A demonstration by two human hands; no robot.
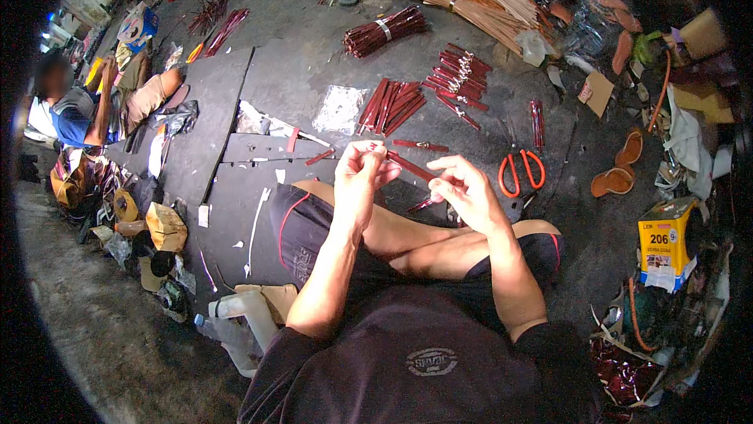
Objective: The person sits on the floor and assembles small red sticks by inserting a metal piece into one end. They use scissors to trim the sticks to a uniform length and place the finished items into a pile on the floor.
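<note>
A narrow dark red strip [411, 166] stretches between my two hands, above my crossed legs. My left hand [358, 181] pinches its left end between thumb and fingertips. At the other end, my right hand [464, 190] grips it with thumb and fingers. Just beyond the strip lies a single short red piece [421, 145] with a small shiny bit at its middle. Farther off is a pile of plain red strips [392, 105], beside a stack of red strips with silvery middles [461, 72]. Orange-handled scissors [522, 173] rest to the right of my right hand.
A tied dark red bundle [384, 30] and a large bundle of tan sticks [459, 0] lie at the back. Brown sandals [616, 177] and a yellow box [667, 243] are at right. A plastic jug [245, 318] stands lower left. Another person [102, 106] sits far left.
</note>
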